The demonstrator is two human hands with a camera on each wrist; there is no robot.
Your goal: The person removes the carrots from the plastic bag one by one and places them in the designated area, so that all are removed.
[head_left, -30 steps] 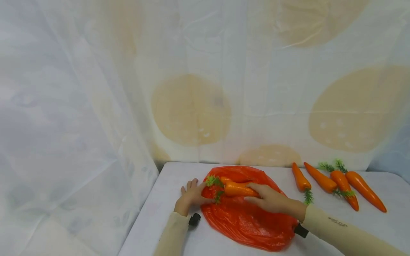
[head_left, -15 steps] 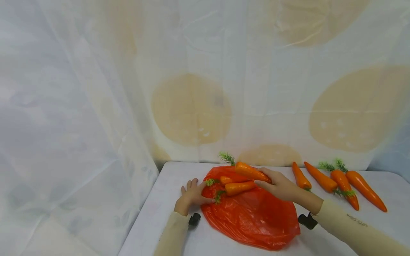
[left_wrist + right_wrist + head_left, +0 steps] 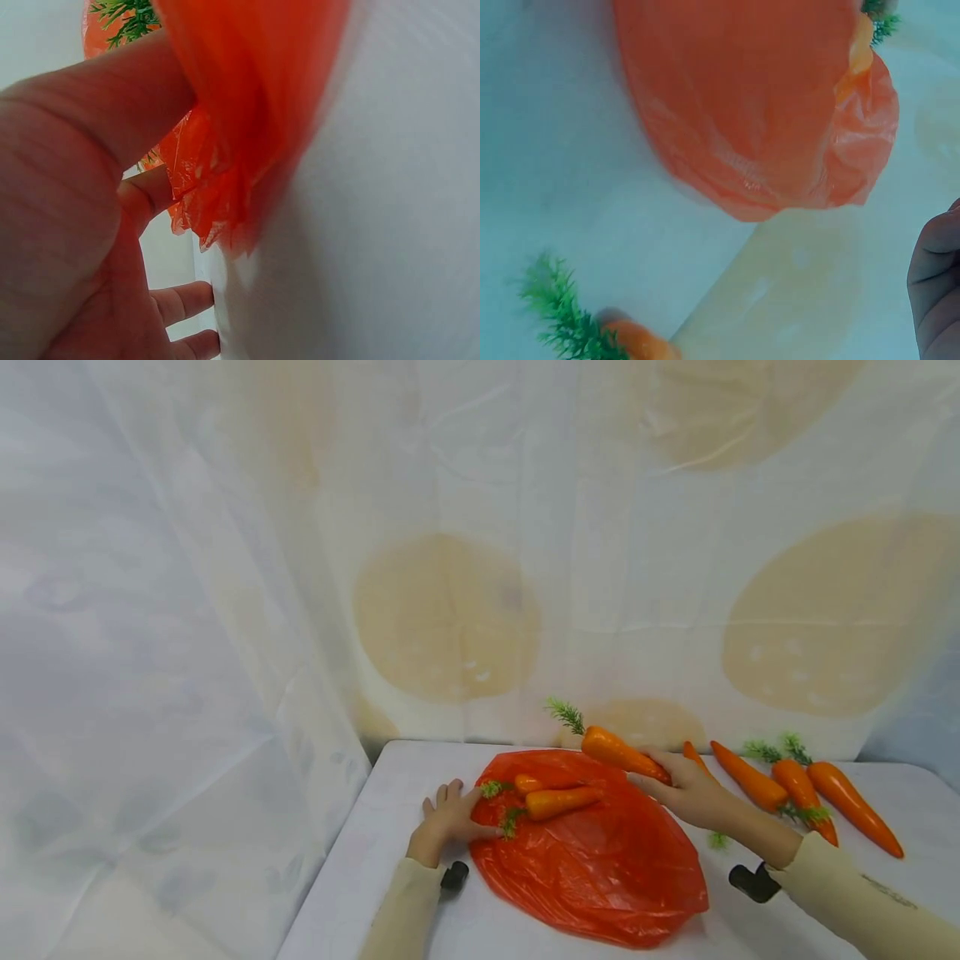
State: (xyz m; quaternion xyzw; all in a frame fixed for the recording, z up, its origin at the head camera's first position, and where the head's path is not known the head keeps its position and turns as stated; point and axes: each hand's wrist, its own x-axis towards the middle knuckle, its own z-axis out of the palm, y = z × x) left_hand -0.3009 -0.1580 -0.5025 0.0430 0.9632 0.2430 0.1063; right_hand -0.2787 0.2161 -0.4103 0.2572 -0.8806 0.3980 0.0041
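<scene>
A crinkled red plastic bag lies on the table, its mouth towards my left hand. That hand has its thumb and index finger stretched apart at the bag's edge, with red film over the thumb tip; the other fingers are extended. Two carrots with green tops, a front carrot and a rear carrot, lie at the bag's mouth. Above the bag's far right side, my right hand pinches another carrot by its narrow end, its leafy top pointing up left.
Right of the bag lie more carrots on the white table: a far carrot, a crossed carrot and a long carrot. Another carrot is partly behind my right hand. A patterned curtain hangs behind.
My right hand has lifted a carrot from the bag's mouth and carried it up and to the right. My left hand has stayed at the bag's edge.
</scene>
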